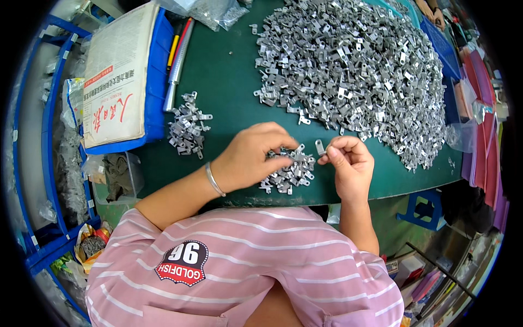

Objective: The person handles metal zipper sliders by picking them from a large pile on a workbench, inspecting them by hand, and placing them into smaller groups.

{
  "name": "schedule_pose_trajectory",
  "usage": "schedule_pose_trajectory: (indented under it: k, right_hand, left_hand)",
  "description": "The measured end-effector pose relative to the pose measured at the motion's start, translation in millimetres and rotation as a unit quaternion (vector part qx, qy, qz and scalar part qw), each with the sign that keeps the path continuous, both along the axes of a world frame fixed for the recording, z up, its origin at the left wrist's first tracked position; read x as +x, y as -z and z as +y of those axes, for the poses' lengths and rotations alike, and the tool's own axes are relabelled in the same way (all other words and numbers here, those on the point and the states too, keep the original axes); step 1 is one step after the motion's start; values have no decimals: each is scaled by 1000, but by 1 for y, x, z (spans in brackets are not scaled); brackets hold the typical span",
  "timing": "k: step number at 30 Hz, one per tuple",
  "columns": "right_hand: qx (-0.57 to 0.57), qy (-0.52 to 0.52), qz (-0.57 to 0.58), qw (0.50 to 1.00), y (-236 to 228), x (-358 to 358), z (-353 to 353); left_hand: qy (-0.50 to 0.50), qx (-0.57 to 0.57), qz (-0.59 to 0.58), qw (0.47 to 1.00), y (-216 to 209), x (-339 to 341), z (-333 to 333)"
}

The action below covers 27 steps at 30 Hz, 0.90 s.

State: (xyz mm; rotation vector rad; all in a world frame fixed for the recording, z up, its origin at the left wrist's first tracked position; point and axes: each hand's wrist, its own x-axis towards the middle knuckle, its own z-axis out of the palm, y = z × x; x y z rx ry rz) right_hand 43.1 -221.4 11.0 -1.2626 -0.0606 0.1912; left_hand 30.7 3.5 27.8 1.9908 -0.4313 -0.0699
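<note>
My right hand pinches a small bent metal bracket with a hole in its end, between thumb and fingers. My left hand, with a silver bangle on the wrist, reaches over a small pile of metal brackets close to the table's near edge. Its thumb and index finger are apart at the pile's upper side, and no bracket shows gripped between them. A second small heap of brackets lies to the left. The large heap of loose brackets spreads over the far right of the table.
Green table underneath. At left, a blue tray holds folded newspapers, with pens and a cutter knife alongside. A clear plastic bin stands below it. Plastic bags lie at the far edge; another person's hand shows top right.
</note>
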Motion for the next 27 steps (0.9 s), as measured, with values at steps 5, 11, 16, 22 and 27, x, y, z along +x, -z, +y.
schedule_pose_trajectory:
  k: [5, 11, 16, 22, 27]
  right_hand:
    - [14, -128, 14, 992, -15, -4, 25]
    - [-352, -105, -247, 896, -18, 24, 42]
    - [-551, -69, -356, 752, -6, 31, 51]
    - [-577, -56, -354, 734, -6, 33, 46]
    - [-582, -36, -373, 722, -4, 34, 46]
  left_hand:
    - [-12, -95, 18, 995, -3, -11, -6]
    - [-121, -69, -60, 988, -8, -20, 17]
    - [-311, 167, -221, 909, 3, -19, 67]
    - [-349, 259, -211, 876, 4, -20, 82]
    - [-351, 305, -178, 867, 14, -21, 91]
